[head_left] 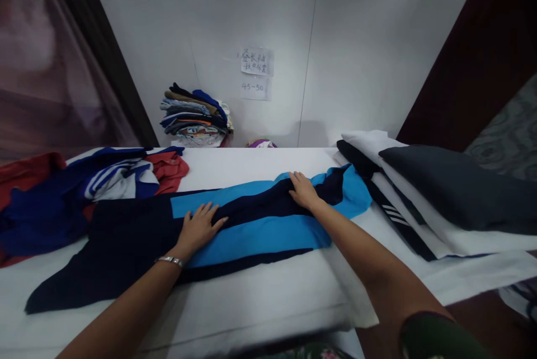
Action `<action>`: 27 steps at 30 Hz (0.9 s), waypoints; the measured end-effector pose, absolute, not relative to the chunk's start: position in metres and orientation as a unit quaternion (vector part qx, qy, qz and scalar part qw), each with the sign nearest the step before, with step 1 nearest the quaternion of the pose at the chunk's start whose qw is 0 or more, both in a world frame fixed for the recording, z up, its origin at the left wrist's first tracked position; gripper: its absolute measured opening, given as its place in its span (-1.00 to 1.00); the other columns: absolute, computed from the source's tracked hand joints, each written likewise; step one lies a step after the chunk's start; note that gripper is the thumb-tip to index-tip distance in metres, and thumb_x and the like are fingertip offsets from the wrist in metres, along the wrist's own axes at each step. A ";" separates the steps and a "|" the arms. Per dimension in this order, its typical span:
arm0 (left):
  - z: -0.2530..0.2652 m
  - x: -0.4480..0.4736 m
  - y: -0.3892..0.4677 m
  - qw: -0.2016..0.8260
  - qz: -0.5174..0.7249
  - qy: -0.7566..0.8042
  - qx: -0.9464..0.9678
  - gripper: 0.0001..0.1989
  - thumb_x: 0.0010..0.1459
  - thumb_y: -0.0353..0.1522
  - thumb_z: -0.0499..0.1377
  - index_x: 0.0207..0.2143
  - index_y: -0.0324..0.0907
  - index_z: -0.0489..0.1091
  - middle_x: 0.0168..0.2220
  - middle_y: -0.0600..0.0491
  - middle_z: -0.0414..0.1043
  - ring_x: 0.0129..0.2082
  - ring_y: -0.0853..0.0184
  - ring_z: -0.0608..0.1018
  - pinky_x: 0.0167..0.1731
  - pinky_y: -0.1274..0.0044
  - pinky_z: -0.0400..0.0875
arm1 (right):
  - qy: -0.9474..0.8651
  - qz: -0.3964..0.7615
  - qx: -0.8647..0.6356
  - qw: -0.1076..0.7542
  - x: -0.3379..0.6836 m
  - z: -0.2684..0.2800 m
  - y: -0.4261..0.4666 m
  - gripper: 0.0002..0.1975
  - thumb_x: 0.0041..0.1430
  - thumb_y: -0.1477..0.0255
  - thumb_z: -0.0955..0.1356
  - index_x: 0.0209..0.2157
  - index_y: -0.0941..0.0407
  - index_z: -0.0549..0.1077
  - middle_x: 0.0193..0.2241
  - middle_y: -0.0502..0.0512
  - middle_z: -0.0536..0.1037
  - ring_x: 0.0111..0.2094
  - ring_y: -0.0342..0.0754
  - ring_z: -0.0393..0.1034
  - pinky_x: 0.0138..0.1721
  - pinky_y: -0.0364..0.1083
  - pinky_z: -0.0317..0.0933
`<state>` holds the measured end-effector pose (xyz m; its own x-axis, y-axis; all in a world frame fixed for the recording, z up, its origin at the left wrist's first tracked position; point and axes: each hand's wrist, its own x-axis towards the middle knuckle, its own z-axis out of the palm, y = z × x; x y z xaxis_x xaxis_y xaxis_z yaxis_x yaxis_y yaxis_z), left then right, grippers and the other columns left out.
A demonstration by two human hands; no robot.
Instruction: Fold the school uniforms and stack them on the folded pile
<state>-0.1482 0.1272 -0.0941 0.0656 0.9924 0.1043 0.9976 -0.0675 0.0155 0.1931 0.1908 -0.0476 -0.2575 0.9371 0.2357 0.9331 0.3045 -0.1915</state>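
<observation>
A garment (pixel 260 236) in bright blue and dark navy lies lengthwise across the white table, partly folded into long bands. Its dark end spreads flat toward the left, while the blue end at the right is rumpled and raised a little. My left hand (pixel 201 227) rests flat on the middle of the cloth, fingers spread, with a metal band round the wrist. Farther right, my right hand (pixel 302 190) lies palm down on the navy band, its fingers stretched out. Neither hand grips the fabric.
Loose red, blue and white clothes (pixel 121 180) lie heaped at the left. A stack of folded garments (pixel 453 185) stands at the right of the white table (pixel 243 160). Behind the table is a pile of folded clothes (pixel 195 116); handwritten paper notes (pixel 255 62) hang on the wall.
</observation>
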 end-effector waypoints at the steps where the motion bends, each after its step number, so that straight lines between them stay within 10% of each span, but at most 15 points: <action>1: -0.092 -0.148 0.126 0.032 -0.054 -0.682 -0.729 -0.38 0.23 -0.05 -0.09 0.21 -0.20 0.23 0.29 -0.13 0.16 0.31 0.09 0.13 0.22 0.13 -0.03 | -0.787 0.005 -0.600 0.143 0.193 -0.049 0.203 -0.28 0.16 0.50 0.33 0.31 0.25 0.02 0.31 0.35 0.06 0.31 0.20 -0.08 0.24 0.12 -0.03; 7: -0.084 -0.149 0.121 0.033 -0.113 -0.670 -0.733 -0.53 0.22 -0.13 -0.04 0.07 -0.12 0.39 0.13 -0.13 0.39 0.16 0.11 0.35 0.18 0.20 0.07 | -0.783 0.006 -0.609 0.130 0.207 -0.056 0.231 -0.61 0.23 0.56 0.20 0.06 0.19 0.41 0.01 0.27 0.46 0.06 0.11 0.26 0.06 0.00 0.14; 17: -0.059 -0.156 0.135 -0.066 -0.073 -0.672 -0.734 -0.55 0.11 -0.16 0.02 -0.02 -0.12 0.46 -0.11 -0.04 0.53 -0.06 0.12 0.50 0.04 0.30 0.24 | -0.810 0.015 -0.575 0.114 0.228 -0.085 0.214 -0.63 0.25 0.56 0.15 -0.15 0.20 0.55 -0.07 0.28 0.47 -0.01 0.12 0.26 0.02 0.02 0.13; 22: -0.051 -0.178 0.145 -0.031 -0.104 -0.728 -0.677 -0.40 0.22 -0.04 -0.17 -0.04 -0.20 0.46 0.00 -0.13 0.47 0.01 0.08 0.47 -0.03 0.36 0.33 | -0.812 0.043 -0.565 0.138 0.227 -0.084 0.220 -0.70 0.11 0.61 0.25 -0.22 0.15 0.57 0.21 0.16 0.25 0.26 0.12 -0.02 0.20 0.04 -0.05; 27: -0.057 -0.201 0.162 0.046 -0.030 -0.755 -0.654 -0.42 0.19 -0.17 -0.11 0.18 -0.24 0.26 0.23 -0.23 0.22 0.24 -0.03 0.22 0.11 0.06 0.13 | -0.783 0.093 -0.596 0.150 0.227 -0.078 0.234 -0.68 0.28 0.43 0.19 -0.08 0.16 0.49 0.03 0.16 0.46 0.01 0.00 0.34 0.01 -0.08 0.18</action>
